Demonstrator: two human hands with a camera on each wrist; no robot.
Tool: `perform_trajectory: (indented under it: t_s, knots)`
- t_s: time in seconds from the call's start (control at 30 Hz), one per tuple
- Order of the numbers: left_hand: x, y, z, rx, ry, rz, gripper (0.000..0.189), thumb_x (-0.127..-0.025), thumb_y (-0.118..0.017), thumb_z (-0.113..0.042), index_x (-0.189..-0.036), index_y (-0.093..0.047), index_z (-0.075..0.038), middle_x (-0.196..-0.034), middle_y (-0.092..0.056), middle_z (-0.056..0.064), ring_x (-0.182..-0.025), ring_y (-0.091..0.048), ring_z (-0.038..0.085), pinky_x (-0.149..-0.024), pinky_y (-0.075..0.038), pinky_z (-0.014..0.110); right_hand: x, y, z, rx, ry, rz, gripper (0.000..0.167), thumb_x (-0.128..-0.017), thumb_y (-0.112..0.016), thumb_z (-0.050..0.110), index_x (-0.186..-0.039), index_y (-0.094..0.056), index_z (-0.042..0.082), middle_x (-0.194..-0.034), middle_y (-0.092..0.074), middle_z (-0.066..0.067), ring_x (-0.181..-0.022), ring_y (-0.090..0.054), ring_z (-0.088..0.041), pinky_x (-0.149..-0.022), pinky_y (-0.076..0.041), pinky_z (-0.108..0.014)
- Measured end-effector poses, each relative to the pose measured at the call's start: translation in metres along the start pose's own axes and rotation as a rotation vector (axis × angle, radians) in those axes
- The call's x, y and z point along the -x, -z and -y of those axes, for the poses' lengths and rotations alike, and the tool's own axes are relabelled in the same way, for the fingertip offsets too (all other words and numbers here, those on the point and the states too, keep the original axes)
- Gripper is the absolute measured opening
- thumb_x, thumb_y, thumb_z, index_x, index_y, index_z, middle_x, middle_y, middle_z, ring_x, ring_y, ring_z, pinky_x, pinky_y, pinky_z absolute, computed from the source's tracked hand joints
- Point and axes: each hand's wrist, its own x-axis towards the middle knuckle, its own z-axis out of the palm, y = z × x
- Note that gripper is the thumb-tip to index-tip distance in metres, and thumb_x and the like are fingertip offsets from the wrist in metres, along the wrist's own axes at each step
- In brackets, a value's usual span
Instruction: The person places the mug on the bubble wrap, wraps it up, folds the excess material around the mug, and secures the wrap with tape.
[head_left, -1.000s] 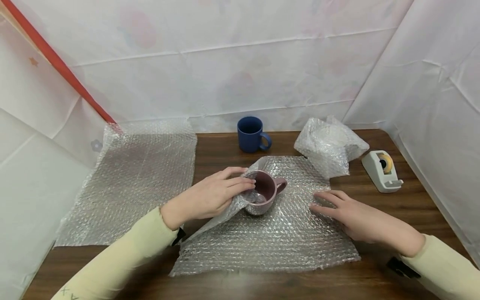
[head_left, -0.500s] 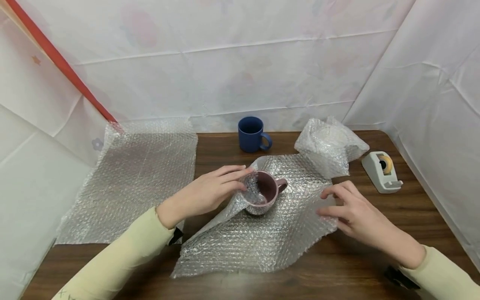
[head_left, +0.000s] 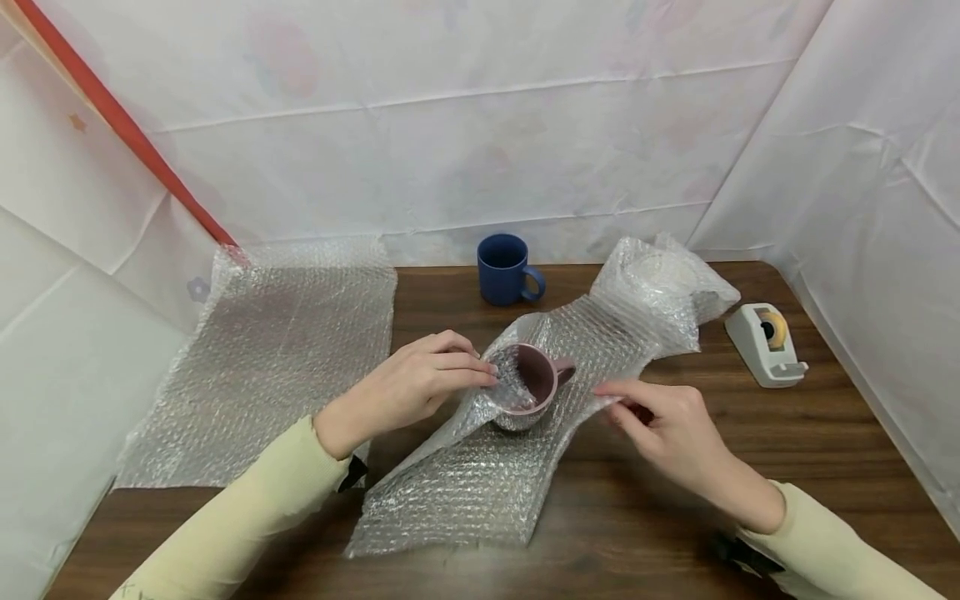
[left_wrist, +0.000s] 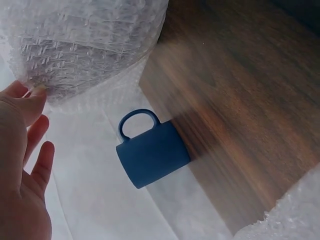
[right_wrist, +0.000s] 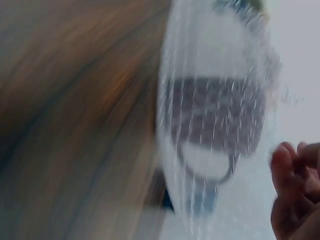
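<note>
A mauve mug [head_left: 542, 377] stands on a sheet of bubble wrap [head_left: 457, 492] at mid table, handle to the right. At its left side my left hand [head_left: 420, 377] pinches the wrap's left edge, which is folded over the rim and partly covers the mouth. In the left wrist view, thumb and forefinger close on that wrap [left_wrist: 90, 45]. My right hand [head_left: 671, 425] pinches the sheet's right edge between thumb and forefinger and holds it raised beside the handle. The right wrist view, blurred, has the mug [right_wrist: 217, 112] showing through the lifted wrap.
Behind the mauve mug stands a blue mug [head_left: 501, 271]. A crumpled bubble-wrap bundle [head_left: 652, 275] lies back right, meeting the sheet's far corner. A white tape dispenser [head_left: 761, 348] sits farther right. Another bubble-wrap sheet [head_left: 285, 367] spreads flat at left.
My right hand has taken up the sheet's right edge and brought it left, toward the mug. My left hand has drawn back slightly from the mug's mouth, leaving the wrap tucked over the rim.
</note>
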Motion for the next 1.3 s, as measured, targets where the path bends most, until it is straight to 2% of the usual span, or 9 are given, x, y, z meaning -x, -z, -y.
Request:
perform_trajectory:
  t_s: [0.17,0.3,0.47,0.63,0.7,0.87,1.0,1.17,1.3]
  knots:
    - [0.0,0.0,0.0,0.022,0.0,-0.014,0.034,-0.089,-0.067,0.007,-0.118,-0.073,-0.01,-0.121,-0.07,-0.003,-0.116,-0.058,0.019,-0.105,-0.043,0.029,-0.012,-0.013,0.011,-0.352,-0.193,0.061,0.031,-0.09,-0.062,-0.015,-0.113,-0.068,0.006,-0.094,-0.075,-0.004,-0.078,-0.072,-0.017,-0.066,-0.058,-0.025]
    - [-0.001,0.0,0.0,0.069,0.006,-0.008,0.038,-0.088,-0.064,0.012,-0.12,-0.071,-0.008,-0.123,-0.069,0.001,-0.121,-0.057,0.019,-0.106,-0.042,0.029,-0.017,-0.021,0.014,-0.465,-0.244,0.13,0.038,-0.093,-0.06,-0.013,-0.129,-0.059,0.001,-0.114,-0.072,-0.011,-0.101,-0.071,-0.023,-0.083,-0.057,-0.028]
    - [-0.001,-0.003,-0.001,0.119,0.061,-0.033,0.037,-0.088,-0.064,0.011,-0.121,-0.069,-0.006,-0.129,-0.065,0.006,-0.121,-0.059,0.019,-0.103,-0.045,0.027,-0.014,-0.029,0.015,-0.446,-0.249,0.193,0.066,-0.092,-0.063,-0.01,-0.151,-0.037,0.006,-0.13,-0.064,-0.014,-0.114,-0.065,-0.025,-0.093,-0.053,-0.032]
    - [0.0,-0.006,-0.006,0.138,0.194,-0.093,0.039,-0.086,-0.074,0.004,-0.121,-0.057,-0.002,-0.145,-0.047,0.012,-0.092,-0.066,0.015,-0.079,-0.054,0.019,-0.009,-0.032,0.018,-0.296,-0.227,0.256,0.091,-0.09,-0.068,-0.007,-0.16,-0.013,0.01,-0.14,-0.056,-0.012,-0.121,-0.06,-0.023,-0.09,-0.054,-0.028]
    - [-0.001,-0.007,-0.006,0.136,0.196,-0.098,0.041,-0.087,-0.073,0.004,-0.124,-0.057,-0.003,-0.147,-0.043,0.014,-0.09,-0.066,0.014,-0.077,-0.054,0.017,-0.008,-0.032,0.019,-0.198,-0.197,0.292,0.087,-0.09,-0.07,-0.002,-0.159,-0.018,0.007,-0.142,-0.054,-0.008,-0.124,-0.058,-0.02,-0.093,-0.052,-0.028]
    - [0.0,-0.005,-0.003,0.097,0.074,-0.021,0.04,-0.09,-0.065,0.01,-0.124,-0.068,-0.01,-0.141,-0.056,0.007,-0.119,-0.057,0.019,-0.101,-0.046,0.025,-0.008,-0.033,0.019,-0.018,-0.061,0.337,0.062,-0.091,-0.07,0.009,-0.148,-0.045,0.009,-0.146,-0.049,-0.004,-0.132,-0.049,-0.019,-0.107,-0.042,-0.035]
    - [0.001,-0.006,-0.003,0.109,0.047,0.026,0.042,-0.089,-0.061,0.014,-0.123,-0.069,-0.01,-0.135,-0.061,-0.001,-0.128,-0.05,0.023,-0.106,-0.042,0.03,-0.009,-0.032,0.016,-0.034,-0.023,0.251,0.05,-0.089,-0.069,0.008,-0.138,-0.056,0.007,-0.141,-0.054,-0.006,-0.127,-0.053,-0.022,-0.107,-0.042,-0.034]
    - [0.001,-0.007,-0.003,0.13,0.04,0.049,0.042,-0.091,-0.059,0.015,-0.123,-0.069,-0.011,-0.136,-0.061,-0.003,-0.13,-0.048,0.026,-0.107,-0.042,0.034,-0.015,-0.015,-0.003,-0.053,-0.284,0.044,0.021,-0.089,-0.068,0.003,-0.11,-0.065,0.005,-0.108,-0.067,-0.006,-0.094,-0.063,-0.018,-0.08,-0.054,-0.028]
    - [0.001,-0.006,-0.004,0.122,0.043,0.058,0.042,-0.091,-0.058,0.015,-0.122,-0.068,-0.011,-0.135,-0.062,-0.004,-0.13,-0.048,0.026,-0.107,-0.042,0.035,-0.013,-0.006,-0.025,0.008,-0.467,-0.004,0.02,-0.09,-0.071,0.006,-0.108,-0.061,0.004,-0.1,-0.064,-0.006,-0.089,-0.06,-0.018,-0.072,-0.048,-0.021]
